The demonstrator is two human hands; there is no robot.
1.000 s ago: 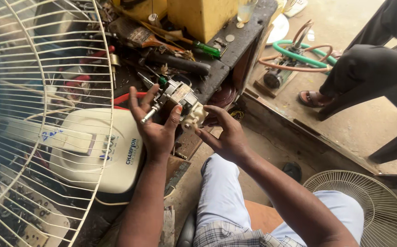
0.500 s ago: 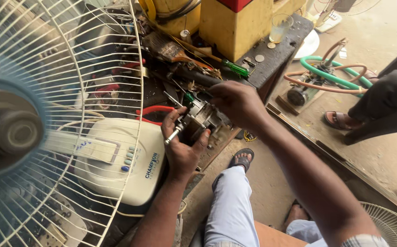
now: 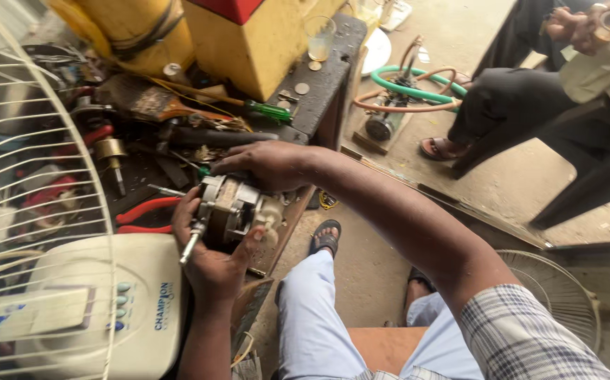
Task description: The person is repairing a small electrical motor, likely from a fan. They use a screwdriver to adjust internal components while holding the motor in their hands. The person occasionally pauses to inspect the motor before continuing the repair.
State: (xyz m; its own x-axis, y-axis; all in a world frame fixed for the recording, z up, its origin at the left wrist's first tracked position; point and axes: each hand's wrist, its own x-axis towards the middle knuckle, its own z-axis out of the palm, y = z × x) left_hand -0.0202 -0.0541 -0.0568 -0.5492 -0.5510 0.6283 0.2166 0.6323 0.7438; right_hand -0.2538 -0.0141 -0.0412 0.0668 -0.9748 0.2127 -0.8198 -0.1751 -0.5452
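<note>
Motor [image 3: 231,211] sits cupped in the left hand [image 3: 213,264], fingers curled under its body, thumb up the near side; shaft pointing down-left toward the white fan base [image 3: 101,302]. Half a second ago the motor was held further from the bench edge and the right hand was only closing on it; the right hand [image 3: 266,165] now lies on the motor's far top, fingers pressed together and bent over the casing. Whether it pinches a small part there, cannot tell. Judgement: work has gone from positioning to a two-handed hold on the motor.

Room around the motor: wire fan guard [image 3: 30,176] close on the left, red-handled pliers [image 3: 143,211] just beside the shaft, cluttered bench [image 3: 326,84] behind with a green screwdriver [image 3: 266,110] and a yellow box [image 3: 255,49]. Bench edge runs just right of the motor; open floor beyond it, toward a seated person's legs [image 3: 509,105], well apart.
</note>
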